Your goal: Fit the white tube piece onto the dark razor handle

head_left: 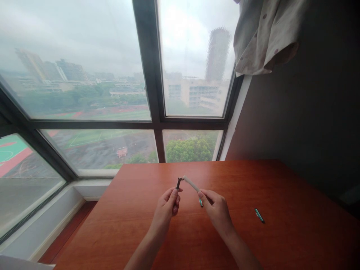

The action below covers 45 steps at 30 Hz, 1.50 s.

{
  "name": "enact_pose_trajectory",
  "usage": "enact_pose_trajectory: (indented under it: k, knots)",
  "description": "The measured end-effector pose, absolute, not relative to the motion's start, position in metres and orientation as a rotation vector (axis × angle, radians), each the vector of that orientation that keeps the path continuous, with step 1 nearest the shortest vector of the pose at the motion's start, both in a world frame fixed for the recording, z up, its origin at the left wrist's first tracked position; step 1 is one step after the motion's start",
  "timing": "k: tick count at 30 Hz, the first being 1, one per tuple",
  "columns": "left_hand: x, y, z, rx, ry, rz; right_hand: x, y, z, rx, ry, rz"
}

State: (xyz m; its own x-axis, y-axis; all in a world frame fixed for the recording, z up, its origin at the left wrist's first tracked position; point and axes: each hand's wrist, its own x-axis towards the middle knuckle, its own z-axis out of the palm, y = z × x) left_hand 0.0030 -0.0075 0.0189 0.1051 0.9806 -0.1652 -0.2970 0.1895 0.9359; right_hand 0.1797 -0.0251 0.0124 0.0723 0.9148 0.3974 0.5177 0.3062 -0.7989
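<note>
Above the wooden table, my left hand (169,202) is closed around a short dark tool (178,183) with a small crosswise head at its top; its exact kind is unclear. My right hand (216,210) pinches the lower end of a pale, slender stick (191,183), which tilts up to the left. The stick's upper tip meets or nearly meets the tool's head; I cannot tell whether they touch. Just below my right fingertips is a small teal pen-like piece (200,202), partly hidden by the hand.
A teal and dark pen-like object (259,215) lies on the reddish-brown table (126,225), right of my right hand. A framed window (156,124) stands beyond the table's far edge. A pale garment (261,41) hangs at upper right, beside a dark wall (295,112).
</note>
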Motion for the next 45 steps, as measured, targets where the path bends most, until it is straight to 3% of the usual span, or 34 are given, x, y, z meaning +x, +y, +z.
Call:
enact_pose_trajectory:
  k: [45]
  knots:
    - [0.0036, -0.0053, 0.0162, 0.910, 1.016, 1.177, 0.1806, -0.0239, 0.0142, -1.363, -1.608, 0.462]
